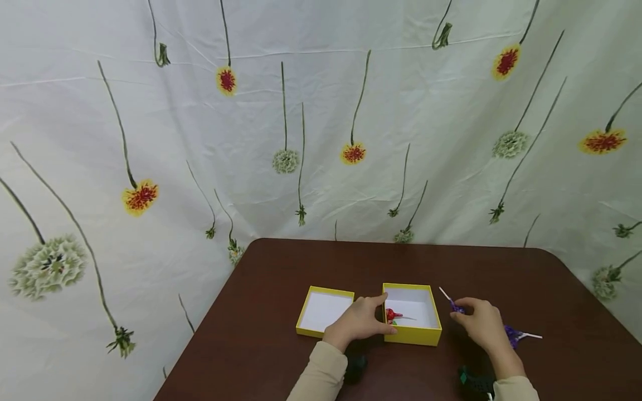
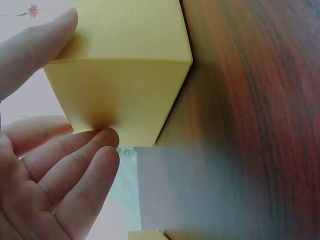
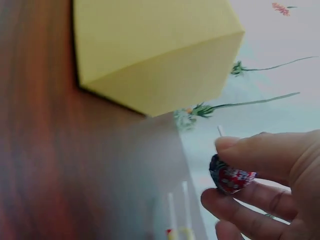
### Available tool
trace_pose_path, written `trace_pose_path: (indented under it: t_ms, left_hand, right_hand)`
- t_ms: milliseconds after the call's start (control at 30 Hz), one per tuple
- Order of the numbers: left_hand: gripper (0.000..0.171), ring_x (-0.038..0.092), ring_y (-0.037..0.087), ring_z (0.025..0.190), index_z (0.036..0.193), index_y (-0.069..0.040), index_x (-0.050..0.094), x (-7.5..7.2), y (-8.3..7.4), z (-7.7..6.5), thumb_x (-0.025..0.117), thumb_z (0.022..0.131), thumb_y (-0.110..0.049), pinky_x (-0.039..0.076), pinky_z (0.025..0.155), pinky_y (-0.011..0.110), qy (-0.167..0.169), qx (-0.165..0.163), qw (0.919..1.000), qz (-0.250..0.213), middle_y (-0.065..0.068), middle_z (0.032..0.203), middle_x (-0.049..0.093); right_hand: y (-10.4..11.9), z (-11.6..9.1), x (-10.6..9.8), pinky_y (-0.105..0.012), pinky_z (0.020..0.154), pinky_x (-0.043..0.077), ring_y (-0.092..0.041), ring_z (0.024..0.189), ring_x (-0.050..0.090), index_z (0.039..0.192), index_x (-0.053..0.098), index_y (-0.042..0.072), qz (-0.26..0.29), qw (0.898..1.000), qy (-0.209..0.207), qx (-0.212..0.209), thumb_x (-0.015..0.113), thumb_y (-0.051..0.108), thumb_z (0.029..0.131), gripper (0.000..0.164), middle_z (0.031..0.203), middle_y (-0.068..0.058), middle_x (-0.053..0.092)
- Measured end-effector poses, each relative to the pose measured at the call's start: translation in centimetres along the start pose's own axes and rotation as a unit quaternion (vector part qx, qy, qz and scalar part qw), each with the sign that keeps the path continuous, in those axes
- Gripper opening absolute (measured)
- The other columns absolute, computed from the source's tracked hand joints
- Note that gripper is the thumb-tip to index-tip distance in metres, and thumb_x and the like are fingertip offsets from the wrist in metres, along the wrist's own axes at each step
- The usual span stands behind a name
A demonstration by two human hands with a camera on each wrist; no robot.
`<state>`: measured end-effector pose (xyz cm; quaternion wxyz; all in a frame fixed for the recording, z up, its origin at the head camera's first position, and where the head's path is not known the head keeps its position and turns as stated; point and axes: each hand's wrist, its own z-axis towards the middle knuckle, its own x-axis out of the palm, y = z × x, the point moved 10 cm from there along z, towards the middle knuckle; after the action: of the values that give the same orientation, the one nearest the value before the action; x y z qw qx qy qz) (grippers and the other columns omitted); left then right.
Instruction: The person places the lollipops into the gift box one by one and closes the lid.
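Note:
An open yellow box [image 1: 413,336] with a white inside stands on the table. My left hand [image 1: 358,322] holds it at the left end, thumb on the front side and fingertips against the left side [image 2: 107,95]. Inside the box lies a red-wrapped lollipop [image 1: 393,314], with a bit of green beside it. Just right of the box, my right hand [image 1: 480,323] pinches a purple-wrapped lollipop [image 1: 457,307] between thumb and fingers, its white stick pointing up and left. In the right wrist view the held lollipop's wrapper [image 3: 230,175] shows dark, red and white.
Left of the box lies its shallow yellow lid [image 1: 325,310], white side up. Another purple-wrapped lollipop [image 1: 512,336] lies right of my right hand, partly hidden by it. The dark brown table [image 1: 241,345] meets a white flower-print cloth [image 1: 321,184] behind.

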<state>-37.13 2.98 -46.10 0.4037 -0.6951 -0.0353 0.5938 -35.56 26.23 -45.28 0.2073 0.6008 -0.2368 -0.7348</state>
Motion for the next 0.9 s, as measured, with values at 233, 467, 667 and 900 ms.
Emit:
trace_pose_path:
  t_ms: [233, 467, 667, 900]
  left_hand:
    - [0.084, 0.046, 0.012, 0.118, 0.136, -0.016, 0.037, -0.1, 0.2, -0.1, 0.07, 0.067, -0.052, 0.044, 0.092, 0.032, -0.003, -0.005, 1.0, 0.001, -0.001, 0.134, 0.045]
    - [0.084, 0.047, 0.011, 0.118, 0.137, -0.017, 0.036, 0.3, 0.4, 0.1, 0.069, 0.068, -0.052, 0.045, 0.091, 0.031, 0.005, -0.005, 1.0, -0.003, -0.001, 0.135, 0.044]
    - [0.084, 0.047, 0.01, 0.117, 0.136, -0.017, 0.037, 0.1, 0.4, 0.2, 0.069, 0.067, -0.053, 0.045, 0.091, 0.031, 0.001, -0.007, 1.0, 0.0, 0.0, 0.135, 0.043]
    - [0.084, 0.047, 0.011, 0.117, 0.137, -0.019, 0.036, 0.2, 0.3, 0.2, 0.068, 0.067, -0.054, 0.044, 0.091, 0.031, 0.002, -0.007, 0.9999, 0.011, -0.001, 0.134, 0.045]
  right_hand:
    - [1.8, 0.1, -1.2, -0.029, 0.056, 0.043, -0.02, 0.073, 0.054, 0.108, 0.062, 0.006, 0.019, 0.999, -0.025, -0.004, 0.067, 0.021, 0.078, 0.033, 0.104, -0.019, 0.062]
    - [2.5, -0.3, -2.3, -0.026, 0.056, 0.045, -0.024, 0.08, 0.059, 0.1, 0.054, 0.007, 0.054, 0.996, -0.064, 0.005, 0.069, 0.017, 0.077, 0.03, 0.095, -0.015, 0.063]
    - [3.2, -0.1, -2.5, -0.027, 0.062, 0.047, -0.023, 0.082, 0.057, 0.103, 0.058, 0.008, 0.065, 0.995, -0.077, -0.01, 0.066, 0.017, 0.079, 0.027, 0.095, -0.012, 0.063]
    - [4.2, 0.0, -1.7, -0.033, 0.068, 0.053, -0.027, 0.09, 0.06, 0.115, 0.059, 0.011, 0.088, 0.994, -0.066, -0.029, 0.063, 0.011, 0.081, 0.034, 0.103, -0.014, 0.062]
